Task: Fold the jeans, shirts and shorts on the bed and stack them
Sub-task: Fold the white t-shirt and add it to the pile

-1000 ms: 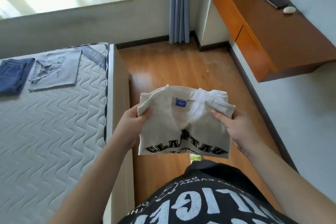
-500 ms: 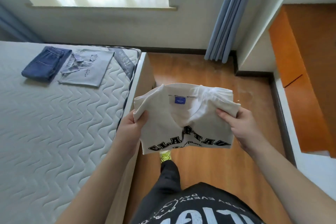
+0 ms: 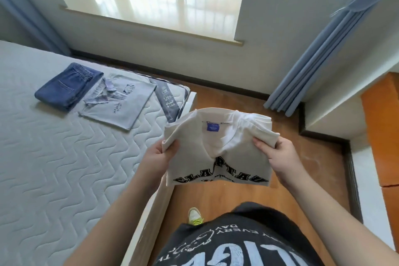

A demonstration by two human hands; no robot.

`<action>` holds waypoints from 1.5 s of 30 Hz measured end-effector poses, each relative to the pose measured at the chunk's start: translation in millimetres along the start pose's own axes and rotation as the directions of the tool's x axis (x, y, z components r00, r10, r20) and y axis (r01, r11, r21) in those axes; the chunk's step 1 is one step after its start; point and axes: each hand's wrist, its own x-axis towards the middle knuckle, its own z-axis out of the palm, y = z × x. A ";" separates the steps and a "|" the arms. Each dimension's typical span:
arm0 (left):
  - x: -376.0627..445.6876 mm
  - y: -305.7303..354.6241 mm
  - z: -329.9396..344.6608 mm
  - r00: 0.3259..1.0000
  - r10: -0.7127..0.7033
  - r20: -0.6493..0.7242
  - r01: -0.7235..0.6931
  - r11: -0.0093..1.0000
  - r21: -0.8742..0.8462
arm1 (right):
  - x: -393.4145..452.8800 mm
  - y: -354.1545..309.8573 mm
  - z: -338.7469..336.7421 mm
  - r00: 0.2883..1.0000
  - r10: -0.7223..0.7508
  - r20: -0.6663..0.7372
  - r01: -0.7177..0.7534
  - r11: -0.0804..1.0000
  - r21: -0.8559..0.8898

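Observation:
A folded cream T-shirt (image 3: 218,147) with black lettering and a blue neck label hangs in the air over the floor beside the bed. My left hand (image 3: 156,157) grips its left edge and my right hand (image 3: 278,155) grips its right edge, thumbs on top. On the quilted mattress (image 3: 54,168), at the far corner, lie folded blue jeans (image 3: 69,85) and a folded grey polo shirt (image 3: 121,103) side by side, touching.
The white bed frame (image 3: 151,222) runs along the mattress edge below my left arm. Wooden floor (image 3: 237,101) lies ahead, with a window sill, blue curtains (image 3: 319,60) and an orange cabinet (image 3: 382,131) at the right.
The view has swung left and up toward the bed corner and window. The shirt stays gripped in both hands, now nearer the mattress corner.

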 end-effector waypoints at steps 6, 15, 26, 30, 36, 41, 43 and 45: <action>65.6 19.7 -4.5 0.998 -0.011 -0.056 0.009 0.999 -0.033 | 86.4 -22.0 12.1 0.998 0.035 0.056 -0.033 0.999 -0.021; 169.6 42.9 29.7 0.961 -0.057 -0.269 0.011 0.986 -0.169 | 245.4 -46.4 10.6 0.965 0.081 0.248 -0.046 0.988 -0.146; 195.9 59.2 18.2 0.791 -0.098 -0.603 -0.057 0.971 -0.233 | 372.4 -101.1 88.6 0.798 0.164 0.581 -0.028 0.972 -0.235; 196.8 51.4 -11.9 0.717 -0.123 -0.686 -0.080 0.963 -0.256 | 384.8 -98.8 138.9 0.738 0.207 0.642 -0.014 0.956 -0.293; 205.1 39.9 -61.4 0.636 -0.190 -0.748 -0.095 0.943 -0.320 | 394.6 -97.9 208.5 0.671 0.233 0.704 0.048 0.934 -0.355; 221.0 43.9 -94.8 0.608 -0.193 -0.770 -0.105 0.942 -0.319 | 410.2 -99.5 255.2 0.673 0.216 0.708 0.105 0.919 -0.380; 231.7 48.4 -104.0 0.612 -0.197 -0.766 -0.094 0.944 -0.317 | 417.5 -98.0 268.6 0.678 0.215 0.703 0.110 0.916 -0.386; 243.9 53.7 -111.4 0.613 -0.194 -0.766 -0.096 0.944 -0.316 | 427.4 -97.5 278.6 0.682 0.222 0.697 0.122 0.905 -0.408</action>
